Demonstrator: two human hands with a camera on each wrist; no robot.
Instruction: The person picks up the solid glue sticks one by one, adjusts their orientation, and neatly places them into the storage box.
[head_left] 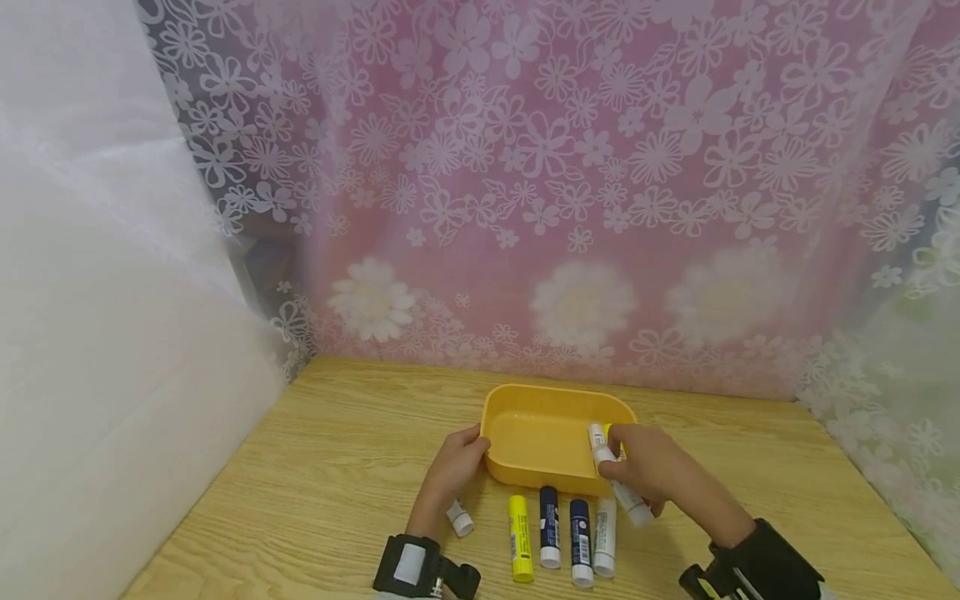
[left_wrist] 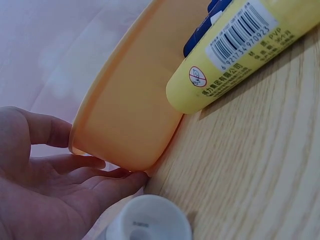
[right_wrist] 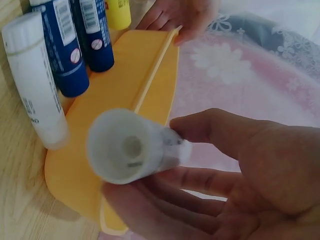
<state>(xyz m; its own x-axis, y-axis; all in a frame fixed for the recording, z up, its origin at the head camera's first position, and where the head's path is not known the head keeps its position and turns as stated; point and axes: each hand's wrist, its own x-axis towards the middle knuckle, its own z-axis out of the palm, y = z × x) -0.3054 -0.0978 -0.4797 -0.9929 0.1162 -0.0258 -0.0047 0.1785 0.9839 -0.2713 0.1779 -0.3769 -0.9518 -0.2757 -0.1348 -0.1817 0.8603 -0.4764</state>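
Left hand (head_left: 454,465): fingers gripping yellow tray (head_left: 536,437), left end. Right hand (head_left: 651,465): fingers pinching white glue stick (right_wrist: 157,150) at tray's right end.

left hand (head_left: 454,463) gripping yellow tray (head_left: 534,435), right hand (head_left: 649,462) holding white tube (head_left: 628,500), wooden table (head_left: 330,475)

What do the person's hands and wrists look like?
The left hand and right hand are gloveless. Each wrist wears a wide black band with a small dark device attached; the left band bears a pale rectangular patch. A light sleeve edge shows beyond the right band.
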